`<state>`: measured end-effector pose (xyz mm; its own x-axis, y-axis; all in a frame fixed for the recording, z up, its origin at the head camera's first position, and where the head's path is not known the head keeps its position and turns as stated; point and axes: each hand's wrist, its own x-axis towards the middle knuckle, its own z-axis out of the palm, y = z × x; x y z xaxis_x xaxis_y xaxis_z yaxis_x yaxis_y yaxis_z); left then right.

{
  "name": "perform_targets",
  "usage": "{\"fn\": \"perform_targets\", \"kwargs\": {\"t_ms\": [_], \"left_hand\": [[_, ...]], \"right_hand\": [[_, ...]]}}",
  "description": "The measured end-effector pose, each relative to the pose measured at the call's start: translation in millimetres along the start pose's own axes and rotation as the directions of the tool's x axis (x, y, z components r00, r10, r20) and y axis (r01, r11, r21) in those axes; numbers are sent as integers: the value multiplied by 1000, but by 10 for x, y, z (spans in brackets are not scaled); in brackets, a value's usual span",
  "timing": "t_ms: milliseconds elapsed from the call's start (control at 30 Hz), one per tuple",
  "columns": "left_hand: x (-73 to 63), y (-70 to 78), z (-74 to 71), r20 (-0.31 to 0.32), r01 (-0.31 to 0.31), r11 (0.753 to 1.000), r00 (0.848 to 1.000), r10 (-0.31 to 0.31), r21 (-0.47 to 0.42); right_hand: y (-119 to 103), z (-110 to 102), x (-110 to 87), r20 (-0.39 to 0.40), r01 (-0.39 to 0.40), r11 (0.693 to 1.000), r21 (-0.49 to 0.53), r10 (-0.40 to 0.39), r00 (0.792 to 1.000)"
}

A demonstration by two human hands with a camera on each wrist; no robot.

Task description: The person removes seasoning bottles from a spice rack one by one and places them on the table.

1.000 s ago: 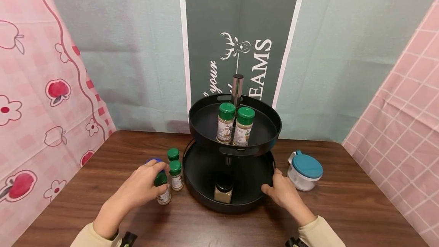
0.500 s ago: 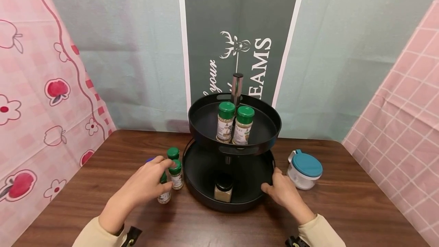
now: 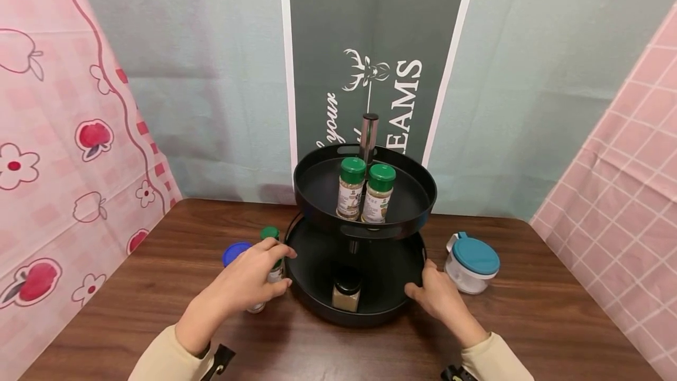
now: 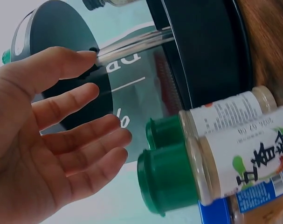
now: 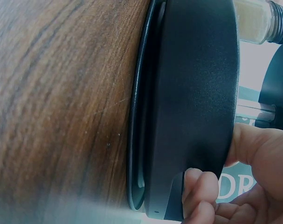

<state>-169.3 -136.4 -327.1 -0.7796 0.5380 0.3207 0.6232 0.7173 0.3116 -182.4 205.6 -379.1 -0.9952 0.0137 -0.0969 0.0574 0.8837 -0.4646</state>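
Note:
My left hand hovers with spread, loosely bent fingers over the spice jars left of a black two-tier turntable rack. Nothing is between its fingers. In the left wrist view, two green-capped jars, the nearer spice jar with a white label, stand below the fingertips. My right hand grips the rim of the lower tray, its fingers at the handle slot and its thumb over the edge. The upper tray bears two green-capped spice jars. On the lower tray stands a black-lidded square jar.
Behind the left hand show a blue lid and a farther green cap. A clear container with a teal lid stands right of the rack, close to my right hand. A steel post rises through the tiers. Cloths hang around the wooden table.
My left hand has moved right, away from the front green-capped jar and toward the lower tray, baring more of the blue lid. The right hand stays at the tray's rim.

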Motion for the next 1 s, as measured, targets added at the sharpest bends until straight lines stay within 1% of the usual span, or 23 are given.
{"fn": "perform_targets", "kwargs": {"t_ms": [200, 367, 633, 800, 1000], "left_hand": [[71, 55, 38, 62, -3, 999, 998, 5, -36], [128, 125, 99, 76, -31, 999, 997, 33, -35], [216, 227, 215, 124, -63, 996, 990, 71, -69], [269, 276, 286, 120, -105, 992, 986, 112, -64], [312, 315, 365, 95, -147, 984, 983, 156, -97]], "right_hand": [[24, 5, 5, -2, 5, 1000, 8, -5, 1000], [57, 3, -5, 6, -2, 1000, 12, 2, 1000], [64, 5, -2, -2, 16, 1000, 9, -16, 1000], [45, 6, 4, 3, 14, 1000, 14, -14, 1000], [37, 11, 15, 0, 13, 1000, 15, -13, 1000]]}}
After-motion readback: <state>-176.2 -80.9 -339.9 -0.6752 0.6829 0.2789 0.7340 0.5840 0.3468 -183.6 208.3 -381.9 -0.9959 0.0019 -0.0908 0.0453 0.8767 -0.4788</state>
